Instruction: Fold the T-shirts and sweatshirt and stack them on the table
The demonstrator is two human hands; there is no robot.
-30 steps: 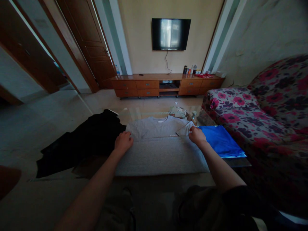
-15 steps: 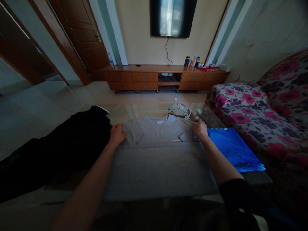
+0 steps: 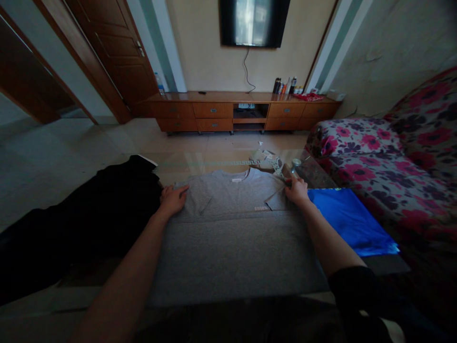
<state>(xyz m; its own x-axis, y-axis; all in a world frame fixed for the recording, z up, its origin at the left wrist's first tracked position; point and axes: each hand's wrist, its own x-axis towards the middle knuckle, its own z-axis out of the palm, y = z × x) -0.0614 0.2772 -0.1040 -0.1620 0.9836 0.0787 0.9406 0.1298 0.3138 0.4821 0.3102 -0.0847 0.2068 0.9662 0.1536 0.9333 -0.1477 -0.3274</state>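
A grey T-shirt (image 3: pixel 235 252) lies on a glass-topped table, its lower part folded up across the chest below the neckline. Small lettering shows on the chest at the right. At the shirt's left shoulder rests my left hand (image 3: pixel 173 200), fingers apart, with the index finger stretched along the fabric. My right hand (image 3: pixel 297 190) is closed on the shirt's edge by the right sleeve; its fingertips are partly hidden. Black clothing (image 3: pixel 85 214) lies just left of my left hand. Flat blue fabric or packaging (image 3: pixel 350 219) lies beyond my right forearm.
A glass jar (image 3: pixel 295 166) stands past my right hand, near some crumpled wrapping (image 3: pixel 266 157) on the table. To the right is a sofa (image 3: pixel 378 176) with a floral cover. A low wooden cabinet (image 3: pixel 214 109) with bottles runs along the wall under a television (image 3: pixel 254 24).
My left hand has loosened from the shirt's left edge, and its index finger now stretches out over the cloth. My right hand stays at the right sleeve. The view has shifted slightly.
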